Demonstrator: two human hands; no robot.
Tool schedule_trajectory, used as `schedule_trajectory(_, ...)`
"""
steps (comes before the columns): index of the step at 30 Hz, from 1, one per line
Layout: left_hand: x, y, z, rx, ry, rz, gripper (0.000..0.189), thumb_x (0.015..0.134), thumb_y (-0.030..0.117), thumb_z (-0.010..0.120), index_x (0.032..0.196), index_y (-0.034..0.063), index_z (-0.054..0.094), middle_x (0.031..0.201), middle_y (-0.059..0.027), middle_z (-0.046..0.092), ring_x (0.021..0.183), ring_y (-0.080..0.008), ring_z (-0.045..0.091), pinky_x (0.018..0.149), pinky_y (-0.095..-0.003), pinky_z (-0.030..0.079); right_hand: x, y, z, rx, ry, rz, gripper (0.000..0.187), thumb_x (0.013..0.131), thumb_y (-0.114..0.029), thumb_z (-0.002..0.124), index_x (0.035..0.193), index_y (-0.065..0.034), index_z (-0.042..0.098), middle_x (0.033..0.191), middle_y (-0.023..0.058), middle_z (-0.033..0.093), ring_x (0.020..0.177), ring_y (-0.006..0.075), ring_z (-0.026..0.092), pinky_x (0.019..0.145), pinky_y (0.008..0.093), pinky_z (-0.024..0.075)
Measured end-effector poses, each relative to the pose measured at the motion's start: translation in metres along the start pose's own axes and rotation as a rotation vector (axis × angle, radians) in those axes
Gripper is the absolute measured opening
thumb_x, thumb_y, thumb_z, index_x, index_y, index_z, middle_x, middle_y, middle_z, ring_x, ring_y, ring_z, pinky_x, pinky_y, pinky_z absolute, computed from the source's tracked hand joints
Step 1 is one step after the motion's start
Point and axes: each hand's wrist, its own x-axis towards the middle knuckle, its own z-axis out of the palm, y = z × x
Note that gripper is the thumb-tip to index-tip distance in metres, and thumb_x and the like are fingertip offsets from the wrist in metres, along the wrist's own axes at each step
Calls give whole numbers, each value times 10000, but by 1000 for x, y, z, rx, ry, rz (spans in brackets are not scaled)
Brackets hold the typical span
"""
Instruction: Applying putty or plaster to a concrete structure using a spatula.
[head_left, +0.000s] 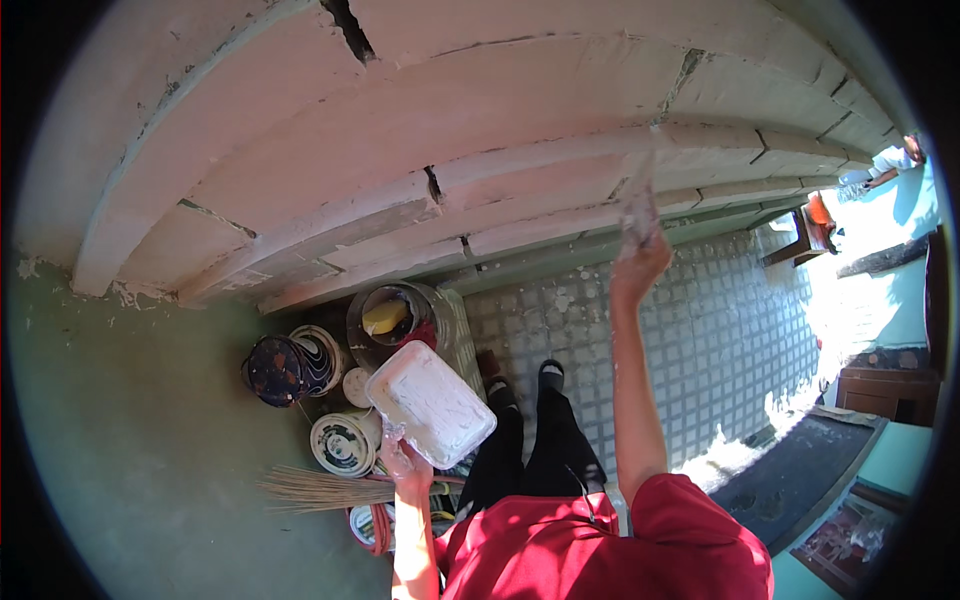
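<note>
My left hand (405, 459) grips a white plastic tray (431, 405) by its near-left edge, and white paste is smeared over the tray's inside. My right hand (643, 255) is raised at arm's length towards a pale wall (540, 97) with several stepped ledges. In it is a thin, blurred tool (643, 172), perhaps a putty knife. Its tip appears close to a ledge edge, just below a rough vertical joint (681, 79). Dark open gaps (433, 184) break the ledges further left. White residue marks both hands.
Paint-stained buckets (345, 444) and a dark pail (274, 371) stand at the left wall. A larger container (382, 289) holds a yellow sponge (385, 317). A straw broom (330, 489) lies beside my left forearm. Right are a dark-topped surface (795, 465), a wooden stool (799, 238) and another person (892, 161).
</note>
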Motion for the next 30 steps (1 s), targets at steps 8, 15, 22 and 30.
schedule_trajectory(8, 5, -4, -4, 17, 64, 16, 375, 776, 201, 526, 1116, 42, 522, 1072, -61, 567, 1011, -217, 526, 901, -359, 404, 7, 6, 56, -142, -33, 61, 150, 773, -111, 596, 843, 21, 578, 802, 219, 546, 824, 400, 473, 723, 468, 330)
schedule_trajectory(15, 14, -6, 18, 49, -13, -27, 361, 776, 186, 528, 1106, 40, 526, 1049, -63, 582, 985, -220, 547, 887, -366, 426, -69, -63, 60, 77, -323, -102, 150, 756, -79, 569, 685, 45, 521, 648, 243, 501, 589, 404, 486, 533, 454, 343)
schedule_trajectory(22, 16, 2, 29, 26, -5, -35, 384, 781, 196, 525, 1133, 41, 519, 1065, -66, 580, 996, -224, 545, 898, -375, 420, -30, -25, 10, 261, -126, -87, 364, 806, -97, 553, 1158, -10, 571, 1017, 200, 634, 653, 212, 588, 609, 313, 461)
schedule_trajectory(30, 22, -3, 6, 21, 52, 25, 390, 782, 184, 507, 1147, 44, 510, 1084, -69, 570, 1011, -225, 537, 905, -370, 415, -15, 13, 54, -149, -141, 2, 185, 763, -158, 634, 737, 10, 561, 673, 165, 517, 678, 337, 460, 669, 442, 333)
